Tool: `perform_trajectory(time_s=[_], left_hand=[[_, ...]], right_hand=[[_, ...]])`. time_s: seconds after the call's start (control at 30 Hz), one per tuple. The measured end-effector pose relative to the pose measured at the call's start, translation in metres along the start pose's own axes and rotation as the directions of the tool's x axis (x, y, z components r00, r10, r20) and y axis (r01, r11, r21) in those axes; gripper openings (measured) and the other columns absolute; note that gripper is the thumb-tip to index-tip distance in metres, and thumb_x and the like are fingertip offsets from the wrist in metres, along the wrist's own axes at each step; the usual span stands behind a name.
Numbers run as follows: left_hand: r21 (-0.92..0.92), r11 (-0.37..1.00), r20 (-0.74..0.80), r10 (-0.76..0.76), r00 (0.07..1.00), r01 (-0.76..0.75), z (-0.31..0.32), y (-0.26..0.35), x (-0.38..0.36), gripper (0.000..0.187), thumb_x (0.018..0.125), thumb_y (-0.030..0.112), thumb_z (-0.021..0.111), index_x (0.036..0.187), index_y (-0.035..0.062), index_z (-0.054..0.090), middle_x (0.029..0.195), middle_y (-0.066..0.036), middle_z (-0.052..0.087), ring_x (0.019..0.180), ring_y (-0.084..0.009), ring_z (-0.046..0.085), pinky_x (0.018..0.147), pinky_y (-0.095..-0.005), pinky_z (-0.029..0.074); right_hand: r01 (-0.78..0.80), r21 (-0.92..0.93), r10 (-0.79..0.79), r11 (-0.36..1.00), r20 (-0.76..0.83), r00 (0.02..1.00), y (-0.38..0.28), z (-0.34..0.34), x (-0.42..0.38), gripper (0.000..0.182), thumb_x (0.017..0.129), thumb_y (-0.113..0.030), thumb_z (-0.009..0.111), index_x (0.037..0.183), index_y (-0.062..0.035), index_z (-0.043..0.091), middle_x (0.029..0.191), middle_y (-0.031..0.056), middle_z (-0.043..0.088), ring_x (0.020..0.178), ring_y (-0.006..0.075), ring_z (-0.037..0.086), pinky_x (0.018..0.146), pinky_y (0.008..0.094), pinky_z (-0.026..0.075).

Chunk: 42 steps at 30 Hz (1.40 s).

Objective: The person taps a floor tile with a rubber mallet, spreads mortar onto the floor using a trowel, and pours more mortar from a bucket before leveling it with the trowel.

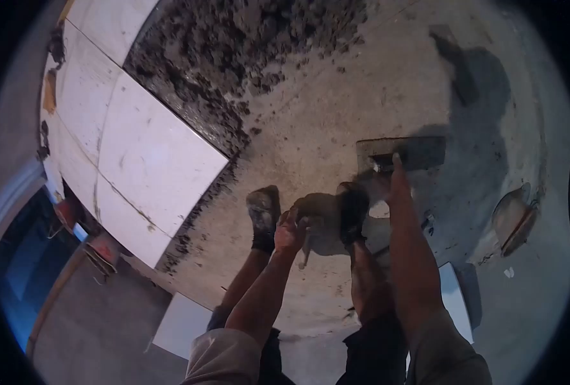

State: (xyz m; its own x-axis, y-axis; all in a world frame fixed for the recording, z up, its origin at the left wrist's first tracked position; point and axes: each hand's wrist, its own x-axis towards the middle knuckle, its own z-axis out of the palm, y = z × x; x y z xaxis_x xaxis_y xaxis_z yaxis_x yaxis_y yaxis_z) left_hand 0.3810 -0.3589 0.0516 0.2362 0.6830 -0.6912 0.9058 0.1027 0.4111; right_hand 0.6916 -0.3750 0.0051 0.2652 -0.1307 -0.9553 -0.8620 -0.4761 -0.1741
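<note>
My right hand (385,184) is closed at the handle of a flat rectangular plastering trowel (426,151), its thumb pointing forward along the tool. The trowel is low over the bare concrete floor (310,135), in front of my right shoe (352,208). My left hand (290,232) hangs between my shoes with its fingers loosely apart and nothing seen in them. Beside it are a dark rounded patch and a short pale stick-like piece (305,252), whose kind I cannot make out. My left shoe (262,212) stands just left of that hand.
Large white tiles (157,160) lie at the left, bordered by crumbly grey mortar (234,51) at the top. White tile pieces (181,324) lie behind my legs on both sides. A pan-like object (514,218) sits at the right. Shadows darken the floor there.
</note>
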Motion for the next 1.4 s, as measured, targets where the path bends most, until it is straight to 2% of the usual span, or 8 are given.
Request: perform_trajectory(time_s=[0.13,0.2,0.27,0.33,0.47,0.6,0.93,1.4], left_hand=[[0.094,0.97,-0.24,0.24,0.94,-0.224,0.059,-0.003,-0.013,0.03,0.08,0.023,0.066,0.102,0.0063,0.053,0.104,-0.016,0.057,0.105,-0.0431,0.052,0.089,-0.0498,0.045],[-0.777,0.599,0.101,-0.184,0.978,0.193,0.13,-0.065,-0.027,0.027,0.082,0.029,0.062,0.098,0.0088,0.056,0.099,-0.015,0.059,0.103,-0.0397,0.055,0.087,-0.046,0.047],[0.372,0.917,0.181,0.077,0.981,-0.14,0.171,-0.06,-0.036,0.032,0.085,0.038,0.055,0.104,0.0128,0.06,0.102,-0.015,0.062,0.103,-0.0361,0.058,0.088,-0.044,0.049],[0.025,0.997,0.384,-0.079,0.92,0.075,0.066,0.013,0.005,0.04,0.089,0.044,0.048,0.114,0.0147,0.061,0.111,-0.016,0.063,0.105,-0.0327,0.06,0.088,-0.0433,0.049],[-0.742,0.665,-0.097,0.016,0.995,-0.083,0.006,0.026,0.061,0.041,0.091,0.043,0.05,0.117,0.0137,0.06,0.114,-0.018,0.062,0.107,-0.0368,0.057,0.089,-0.0446,0.047],[-0.38,0.923,-0.182,-0.143,0.973,0.065,-0.201,0.086,0.129,0.037,0.093,0.038,0.051,0.115,0.0099,0.06,0.115,-0.022,0.059,0.108,-0.0393,0.055,0.091,-0.0447,0.045],[-0.464,0.826,-0.708,-0.13,0.694,-0.319,-0.254,0.065,0.279,0.05,0.096,0.035,0.049,0.131,-0.0007,0.049,0.132,-0.023,0.051,0.126,-0.0349,0.047,0.106,-0.0378,0.035],[-0.635,0.659,-0.723,-0.325,0.609,-0.403,-0.235,0.054,0.278,0.049,0.095,0.038,0.05,0.124,-0.0004,0.057,0.116,-0.021,0.063,0.109,-0.029,0.06,0.094,-0.0358,0.044]], right_hand=[[0.147,0.249,-0.16,0.957,0.033,0.986,-0.006,0.004,0.009,0.019,0.087,-0.03,0.065,0.093,-0.0131,0.059,0.075,0.0045,0.057,0.069,0.0194,0.057,0.067,0.0382,0.051],[0.186,0.25,-0.21,0.95,0.075,0.975,-0.014,-0.015,0.01,0.018,0.085,-0.025,0.067,0.095,-0.0117,0.059,0.073,0.0043,0.058,0.066,0.0199,0.059,0.06,0.0366,0.049],[0.321,0.072,-0.326,0.944,0.06,0.944,-0.032,-0.011,-0.023,0.018,0.083,-0.022,0.067,0.093,-0.0092,0.059,0.07,0.0043,0.059,0.058,0.0205,0.059,0.051,0.0355,0.047],[0.481,-0.106,-0.478,0.871,0.051,0.877,-0.068,0.013,-0.08,0.016,0.083,-0.02,0.066,0.091,-0.0082,0.059,0.069,0.0042,0.059,0.055,0.0205,0.059,0.05,0.0352,0.047],[0.609,-0.642,-0.596,0.467,0.281,0.752,-0.142,0.062,-0.14,0.017,0.087,-0.019,0.061,0.09,-0.0028,0.058,0.066,0.0076,0.057,0.051,0.0217,0.057,0.047,0.0345,0.045],[0.771,-0.567,-0.67,-0.289,0.695,0.26,-0.233,0.133,-0.089,0.03,0.091,-0.029,0.054,0.09,-0.0001,0.06,0.068,0.0151,0.06,0.064,0.0281,0.061,0.062,0.0406,0.047],[0.785,-0.446,-0.373,0.43,0.704,0.604,-0.201,0.333,-0.096,0.045,0.093,-0.048,0.051,0.073,-0.0084,0.046,0.057,0.0024,0.043,0.041,0.0144,0.044,0.036,0.0315,0.036],[0.756,-0.436,-0.015,-0.489,0.87,0.492,-0.208,0.335,-0.125,0.058,0.092,-0.052,0.048,0.087,0.0054,0.054,0.067,0.0138,0.055,0.055,0.0241,0.057,0.055,0.0401,0.047]])
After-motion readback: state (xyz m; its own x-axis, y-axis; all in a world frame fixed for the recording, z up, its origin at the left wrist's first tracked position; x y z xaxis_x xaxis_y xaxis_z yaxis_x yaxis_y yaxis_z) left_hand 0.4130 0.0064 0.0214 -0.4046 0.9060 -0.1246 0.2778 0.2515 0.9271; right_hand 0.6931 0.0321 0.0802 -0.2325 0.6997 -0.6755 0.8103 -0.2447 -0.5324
